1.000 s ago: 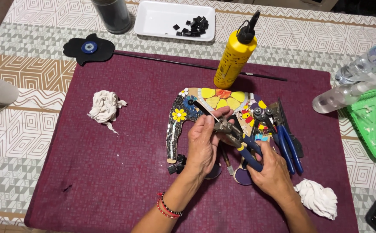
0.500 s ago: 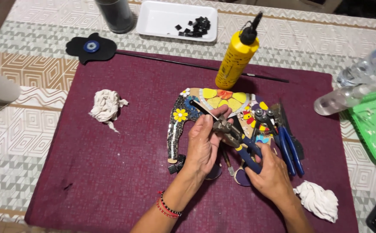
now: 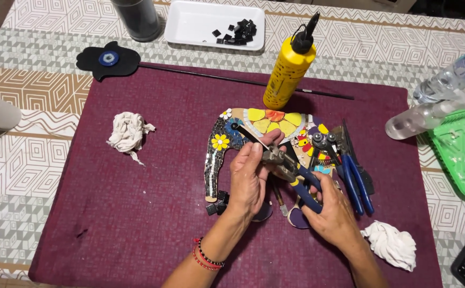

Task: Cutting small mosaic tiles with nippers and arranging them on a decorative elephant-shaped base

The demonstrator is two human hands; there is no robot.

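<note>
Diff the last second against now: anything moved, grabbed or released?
Almost nothing. Left hand still pinches a black strip, right hand still grips the blue-handled nippers over the mosaic elephant. No grab or release. Glue bottle, rags, tray unmoved.

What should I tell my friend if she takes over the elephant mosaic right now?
Left hand: pinches a thin dark strip over the elephant mosaic.
Right hand: grips the blue-handled nippers, their head at the strip.
Nearby: a second pair of blue nippers lies to the right, the yellow glue bottle stands behind, and the white tray holds black tiles. A few loose black tiles lie by the trunk.
Done: the trunk, the head and part of the back carry tiles.
Left: the rest hides under the hands, so check it.
</note>
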